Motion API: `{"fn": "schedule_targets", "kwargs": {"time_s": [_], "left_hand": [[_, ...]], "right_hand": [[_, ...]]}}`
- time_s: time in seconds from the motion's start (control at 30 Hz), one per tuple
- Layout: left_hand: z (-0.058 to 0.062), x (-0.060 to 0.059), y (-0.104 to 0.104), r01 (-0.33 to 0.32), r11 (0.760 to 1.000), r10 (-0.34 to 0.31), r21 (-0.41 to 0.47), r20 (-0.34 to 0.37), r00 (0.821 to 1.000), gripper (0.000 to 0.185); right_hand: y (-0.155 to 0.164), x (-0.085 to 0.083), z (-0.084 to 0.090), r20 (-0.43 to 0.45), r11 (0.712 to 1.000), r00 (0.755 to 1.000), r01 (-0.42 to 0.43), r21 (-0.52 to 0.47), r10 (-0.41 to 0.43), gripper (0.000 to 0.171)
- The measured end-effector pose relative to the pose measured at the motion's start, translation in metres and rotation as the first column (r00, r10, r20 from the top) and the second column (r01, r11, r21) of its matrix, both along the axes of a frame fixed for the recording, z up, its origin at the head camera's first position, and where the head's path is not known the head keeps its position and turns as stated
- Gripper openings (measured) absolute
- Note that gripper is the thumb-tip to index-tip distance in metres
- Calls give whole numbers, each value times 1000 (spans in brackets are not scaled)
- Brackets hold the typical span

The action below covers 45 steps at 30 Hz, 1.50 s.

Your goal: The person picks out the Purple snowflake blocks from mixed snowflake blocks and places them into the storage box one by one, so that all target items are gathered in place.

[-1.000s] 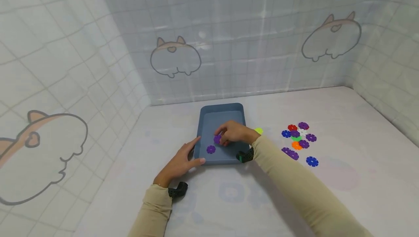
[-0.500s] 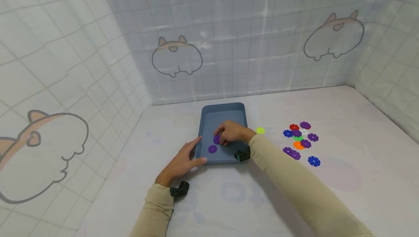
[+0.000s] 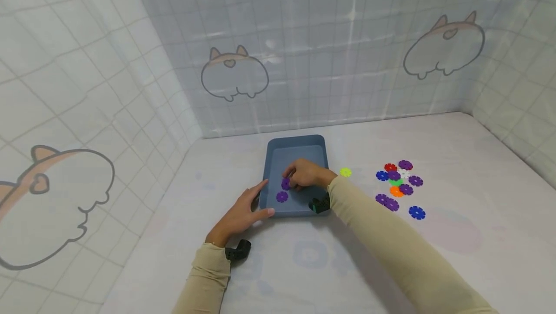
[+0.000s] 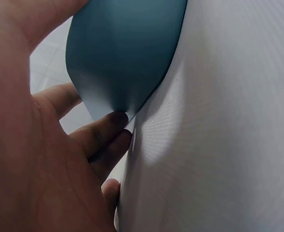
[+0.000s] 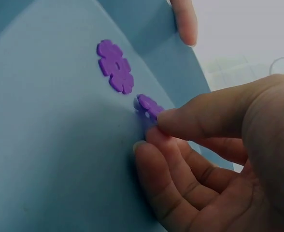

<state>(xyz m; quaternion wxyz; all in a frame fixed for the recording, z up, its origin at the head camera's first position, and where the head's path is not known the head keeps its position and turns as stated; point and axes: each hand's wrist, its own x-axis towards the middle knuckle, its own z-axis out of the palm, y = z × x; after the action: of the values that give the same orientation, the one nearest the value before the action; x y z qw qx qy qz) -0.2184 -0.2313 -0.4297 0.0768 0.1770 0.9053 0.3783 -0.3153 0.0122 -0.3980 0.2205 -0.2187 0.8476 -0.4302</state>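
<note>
Near the left edge of the blue-grey tray (image 3: 295,154), my left hand (image 3: 239,214) rests around the near corner with its thumb and fingers spread. In the left wrist view its fingertips (image 4: 115,118) touch the tray's outer wall. Over the middle of the tray, my right hand (image 3: 304,173) pinches a purple flower-shaped plastic disc (image 5: 150,106) between thumb and fingers. That disc is tilted, close to the tray floor, and partly hidden by the fingers. A second purple disc (image 3: 282,197) lies flat on the tray floor beside it, nearer the tray's front.
Right of the tray lies a yellow disc (image 3: 345,172). Farther right are several loose discs, among them red (image 3: 390,167), orange (image 3: 396,191), purple (image 3: 415,180) and blue (image 3: 417,212) ones. A white tiled-pattern sheet (image 3: 304,106) rises behind the table.
The purple disc pinched by my right hand has tilted and shifted slightly. My left hand keeps its place on the tray, and the other disc stays flat.
</note>
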Motion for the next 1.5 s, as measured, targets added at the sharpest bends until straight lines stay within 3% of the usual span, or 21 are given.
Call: {"fn": "schedule_targets", "kwargs": {"time_s": [0.2, 1.2, 1.33, 1.5], "left_hand": [[-1, -1, 0, 8, 1000, -8, 4, -5, 1000, 86], [-3, -3, 2, 3, 1000, -3, 5, -8, 1000, 86], [-3, -3, 1, -1, 1000, 1, -2, -2, 1000, 86], [-3, -3, -1, -17, 1000, 17, -17, 0, 1000, 86]], "right_hand": [[-4, -1, 0, -45, 999, 999, -15, 41, 17, 33], [0, 3, 4, -65, 998, 998, 9, 55, -6, 27], [3, 3, 4, -55, 1000, 998, 6, 18, -5, 30], [11, 10, 7, -40, 995, 999, 6, -101, -10, 35]]}}
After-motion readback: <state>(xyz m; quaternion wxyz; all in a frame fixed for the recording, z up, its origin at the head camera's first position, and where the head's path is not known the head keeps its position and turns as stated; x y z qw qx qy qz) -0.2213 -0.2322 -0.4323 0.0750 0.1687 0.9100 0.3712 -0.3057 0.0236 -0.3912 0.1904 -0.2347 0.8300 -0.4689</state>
